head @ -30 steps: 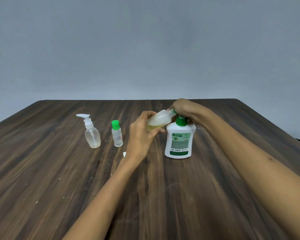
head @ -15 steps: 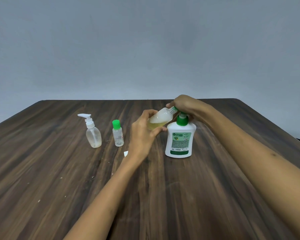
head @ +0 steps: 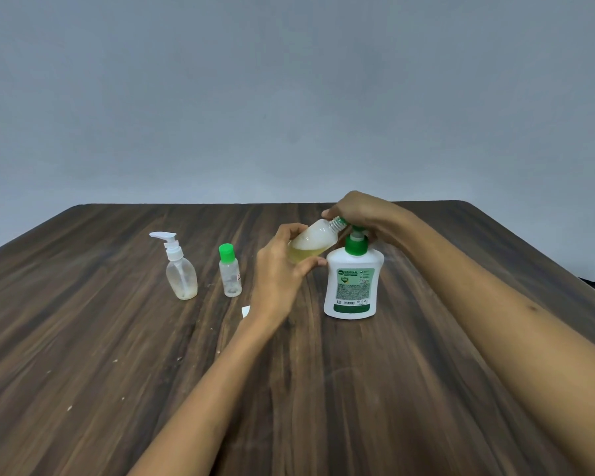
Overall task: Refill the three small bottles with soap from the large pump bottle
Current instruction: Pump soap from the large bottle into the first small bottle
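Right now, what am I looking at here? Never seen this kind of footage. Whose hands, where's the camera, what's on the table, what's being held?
There is no machine: a person works with two bare hands, filmed by one wide-angle camera on their head, looking forward and down.

The left hand holds a small clear bottle, tilted, with yellowish soap pooled in its lower part and its open threaded neck aimed at the spout of the large pump bottle. The right hand rests on top of that pump; its fingers are curled over the head.

On the dark wooden table to the left stand two more small bottles: a clear pump bottle and a green-capped bottle, both nearly empty. A small white scrap lies by the left wrist.
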